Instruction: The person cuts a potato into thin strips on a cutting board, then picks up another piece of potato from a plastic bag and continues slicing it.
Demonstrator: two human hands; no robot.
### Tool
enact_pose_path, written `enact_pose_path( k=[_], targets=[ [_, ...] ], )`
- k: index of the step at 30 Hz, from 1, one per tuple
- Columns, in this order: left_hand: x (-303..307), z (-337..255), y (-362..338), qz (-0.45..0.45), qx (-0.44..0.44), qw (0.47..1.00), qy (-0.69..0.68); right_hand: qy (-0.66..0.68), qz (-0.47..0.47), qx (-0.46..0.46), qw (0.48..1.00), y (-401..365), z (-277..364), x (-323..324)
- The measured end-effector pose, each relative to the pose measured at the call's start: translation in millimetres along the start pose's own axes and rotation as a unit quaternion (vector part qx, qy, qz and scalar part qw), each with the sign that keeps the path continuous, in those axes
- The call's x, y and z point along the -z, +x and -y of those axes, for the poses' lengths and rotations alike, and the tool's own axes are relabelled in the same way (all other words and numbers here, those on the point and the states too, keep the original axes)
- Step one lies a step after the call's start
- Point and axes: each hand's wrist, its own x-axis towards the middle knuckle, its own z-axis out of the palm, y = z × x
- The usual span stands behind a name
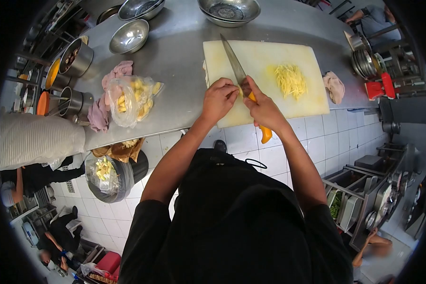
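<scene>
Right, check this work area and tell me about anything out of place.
The cutting board looks slightly askew, its near edge seeming to jut past the front edge of the metal table, where it might tip if pressed. I see no clear spill or damage.

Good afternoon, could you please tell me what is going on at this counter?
A person is working with a knife over a white board. The right hand holds the knife, while the left hand's fingers are pinched close beside the blade; whether they hold anything is hard to tell. A pile of thin yellow strips lies on the board, and a bag of yellow pieces sits to the left.
</scene>
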Motion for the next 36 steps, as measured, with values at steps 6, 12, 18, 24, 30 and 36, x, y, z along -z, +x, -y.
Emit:
enact_pose_path(
  k=[6,12,18,24,30,36],
  targets=[
    [-1.2,2.5,-0.8,-0.023,-0.034,0.999,0.024,0.027,0.033,-0.011,0.999,-7.2,-4.5,17.9],
    [-0.5,0.8,-1.4,-0.007,-0.019,1.000,0.023,0.150,0.056,-0.035,0.986,-0.2,-24.5,27.1],
    [-1.1,1.7,-1.0,0.000,-0.021,0.999,0.036,0.154,0.038,-0.033,0.987,1.5,-30.8,25.4],
    [-0.4,1.0,-0.5,0.009,-0.014,0.999,0.036,0.159,0.029,-0.022,0.987,2.0,-34.3,20.5],
    [0.7,-2.0,-0.2,0.013,-0.011,0.999,0.041,0.151,0.030,-0.016,0.988,-1.6,-37.0,18.6],
    [0.5,0.0,0.0,0.008,-0.023,0.999,0.039,0.159,0.038,-0.028,0.986,-5.2,-33.9,15.7]
  ],
)
